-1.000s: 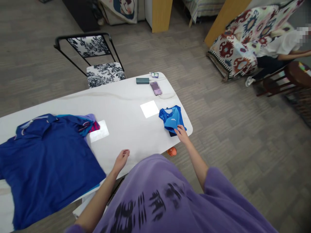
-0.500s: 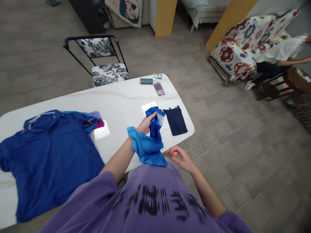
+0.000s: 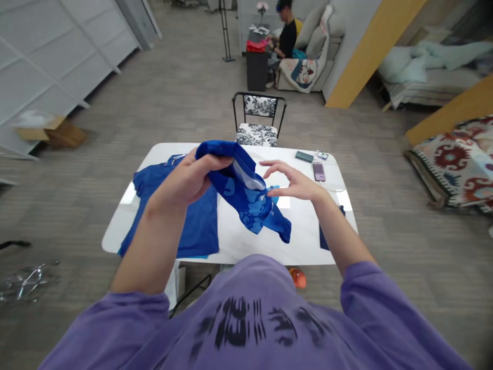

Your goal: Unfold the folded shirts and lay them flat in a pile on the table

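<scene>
The purple sleeves framed the near edge of the view. Half a second before, the left hand [image 3: 188,180] had gripped the blue garment [image 3: 246,192] low over the table [image 3: 246,241] while the right hand [image 3: 295,182] hung near the table's front edge. The garment was now raised in the air in front of the chest, well clear of the table. The left hand was clenched on its upper edge, with the cloth bunched in the fist. The right hand was open, fingers spread, its fingertips touching the cloth near a light-blue patch; it pinched nothing that could be seen. The lower end of the garment hung free over the table, partly unrolled, its pale lining exposed.

By this evidence the garment had been lifted and shaken loose and was being spread, with the right hand seeking a second hold.

On the table, the blue shirt [image 3: 192,221] lay flat at the left. The dark folded piece [image 3: 322,241] lay at the right front corner, mostly hidden by the right forearm. A phone [image 3: 319,171] and a dark case [image 3: 304,156] lay at the far right edge.

Under the front edge of the table an orange object [image 3: 297,277] sat on the floor. Beyond the table stood a chair [image 3: 258,121] with a patterned seat. At the far wall a person [image 3: 285,33] sat by a sofa.
</scene>
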`<state>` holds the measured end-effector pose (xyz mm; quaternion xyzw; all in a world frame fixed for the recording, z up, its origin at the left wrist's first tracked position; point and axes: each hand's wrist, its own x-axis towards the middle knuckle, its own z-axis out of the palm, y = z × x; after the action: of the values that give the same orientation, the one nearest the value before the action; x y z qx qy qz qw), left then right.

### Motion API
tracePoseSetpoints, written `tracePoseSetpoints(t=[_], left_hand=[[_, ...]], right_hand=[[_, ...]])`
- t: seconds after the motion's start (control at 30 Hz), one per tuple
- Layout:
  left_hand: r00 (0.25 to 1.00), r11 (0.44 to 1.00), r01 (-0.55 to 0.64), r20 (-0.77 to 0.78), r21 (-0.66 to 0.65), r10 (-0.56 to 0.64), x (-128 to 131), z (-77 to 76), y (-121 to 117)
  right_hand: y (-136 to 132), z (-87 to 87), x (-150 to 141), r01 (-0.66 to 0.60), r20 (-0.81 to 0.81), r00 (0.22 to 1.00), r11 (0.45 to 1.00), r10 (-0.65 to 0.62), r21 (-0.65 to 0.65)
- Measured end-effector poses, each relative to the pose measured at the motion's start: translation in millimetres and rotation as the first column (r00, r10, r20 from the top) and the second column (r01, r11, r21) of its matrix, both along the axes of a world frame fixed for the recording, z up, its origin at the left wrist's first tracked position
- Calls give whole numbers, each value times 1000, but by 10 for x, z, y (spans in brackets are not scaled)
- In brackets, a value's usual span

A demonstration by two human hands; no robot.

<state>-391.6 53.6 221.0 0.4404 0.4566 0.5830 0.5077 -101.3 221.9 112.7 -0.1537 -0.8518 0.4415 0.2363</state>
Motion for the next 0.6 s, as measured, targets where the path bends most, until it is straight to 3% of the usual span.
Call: tracePoseSetpoints(t=[0.1,0.23,0.3,0.37,0.43,0.5,0.57,0.6], left_hand=[[995,997,74,-67,14,-73,-849,263,-411],[992,998,59,-113,23,-56,-1900,347,-868],[991,999,-29,-128,38,33,-2364,333,-1061],[952,977,-183,-228,113,205,-2748,346,-1253],[796,902,-335,-431,272,426,-3028,415,-1460],[492,790,-424,-620,444,612,-3214,526,-1697],[163,691,-460,-712,558,683,-3354,632,-1971],[52,653,-489,-729,578,683,-3423,665,-2121]], right_hand=[[-277,11,-1000,-305,-20,951,928,308,-213],[-703,-8,-2154,-403,-43,904,814,426,-419],[-818,64,-2552,-355,-37,927,843,372,-405],[-862,207,-2839,-258,-110,966,911,234,-323],[-885,402,-3050,-124,-235,969,966,70,-225],[-950,622,-3211,2,-339,940,993,-43,-122],[-1097,836,-3325,77,-396,915,997,-78,-18],[-1200,933,-3358,96,-412,908,995,-78,22]])
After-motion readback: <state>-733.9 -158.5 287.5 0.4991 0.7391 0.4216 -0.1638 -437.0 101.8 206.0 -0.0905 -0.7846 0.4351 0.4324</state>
